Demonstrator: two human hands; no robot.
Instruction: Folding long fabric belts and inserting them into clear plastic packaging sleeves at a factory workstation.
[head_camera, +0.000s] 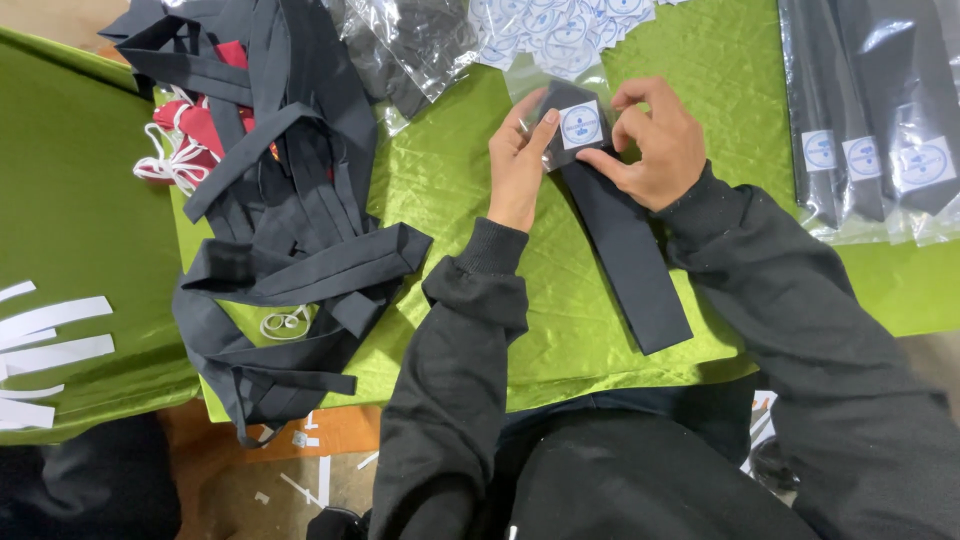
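A long dark fabric strip (625, 250) lies diagonally on the green cloth (450, 190), its upper end in a clear plastic sleeve. A square white sticker with a blue round mark (581, 125) sits on that end. My left hand (518, 160) holds the strip's left edge, fingertips beside the sticker. My right hand (655, 140) pinches the strip's right edge next to the sticker. Both sleeves are black.
A tangled pile of dark straps (285, 220) with red and white pieces lies at left. Sticker sheets (560, 30) and clear bags (420, 40) sit at the top. Bagged, stickered strips (870, 120) lie at right. White paper strips (45, 350) lie far left.
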